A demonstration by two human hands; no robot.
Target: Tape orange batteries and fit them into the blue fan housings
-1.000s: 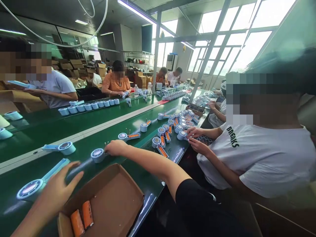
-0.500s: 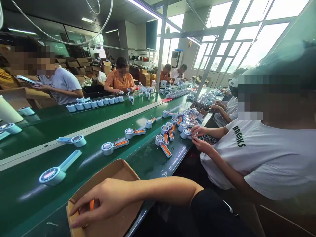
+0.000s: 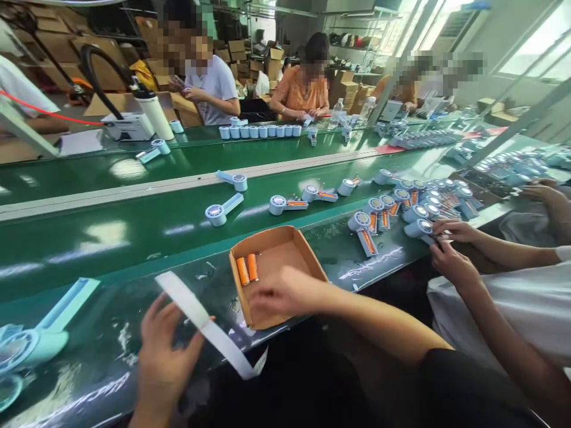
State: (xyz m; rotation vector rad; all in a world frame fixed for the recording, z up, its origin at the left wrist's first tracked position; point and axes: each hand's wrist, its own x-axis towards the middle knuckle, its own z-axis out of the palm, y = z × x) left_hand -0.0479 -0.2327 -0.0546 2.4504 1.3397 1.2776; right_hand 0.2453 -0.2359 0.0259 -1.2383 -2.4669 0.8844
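My left hand (image 3: 163, 351) grips a long white strip (image 3: 207, 333) that looks like tape, between thumb and fingers. It slants down to the right, and a small printed flap (image 3: 261, 359) shows at its lower end. My right hand (image 3: 285, 291) is inside an open cardboard box (image 3: 307, 249), its fingers bent downward and blurred by motion, so whether they hold anything is hidden. Two orange cylindrical batteries (image 3: 247, 269) lie along the box's left side, just beyond my right fingertips.
Light-blue handheld fan bodies (image 3: 277, 205), several with orange batteries in their handles, lie along the green belt (image 3: 134, 238). One large fan body (image 3: 31, 351) sits at the near left. To the right, a co-worker's hands (image 3: 455, 244) handle a fan beside a cluster of others.
The view has swung left and downward. My left hand has come into view with the white strip. My right hand has shifted in the box, uncovering the two batteries.
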